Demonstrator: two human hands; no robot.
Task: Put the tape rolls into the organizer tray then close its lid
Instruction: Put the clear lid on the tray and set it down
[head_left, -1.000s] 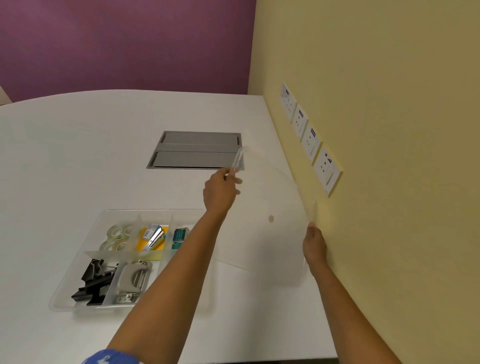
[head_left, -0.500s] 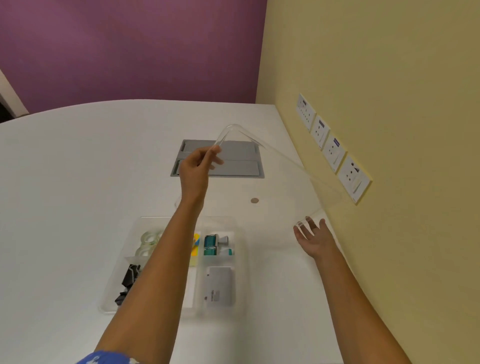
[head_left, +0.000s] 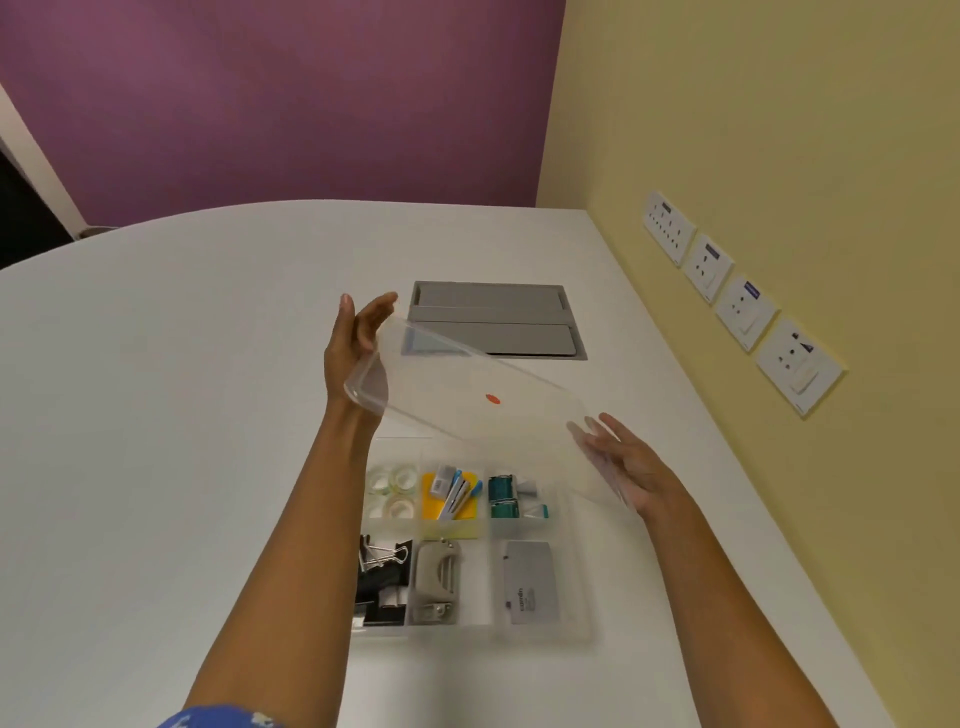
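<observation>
The clear organizer tray (head_left: 582, 631) lies on the white table. Several clear tape rolls (head_left: 393, 489) sit in its far-left compartment. A clear lid (head_left: 467, 384) with a small red dot hangs tilted above the tray's far side, held between both palms. My left hand (head_left: 353, 353) presses its left end with fingers stretched up. My right hand (head_left: 626, 462) supports its right end with fingers spread. The tray stands uncovered.
Other compartments hold black binder clips (head_left: 382, 577), a grey hole punch (head_left: 439, 579), a grey case (head_left: 532, 582), teal items (head_left: 503, 496) and a yellow pad (head_left: 449, 493). A grey cable hatch (head_left: 493, 322) is set into the table behind. Wall sockets (head_left: 743, 306) line the yellow wall at right.
The lid has swung from upright near the wall down to a tilted position over the tray. Both hands moved left and lower with it, and the view shifted onto the tray.
</observation>
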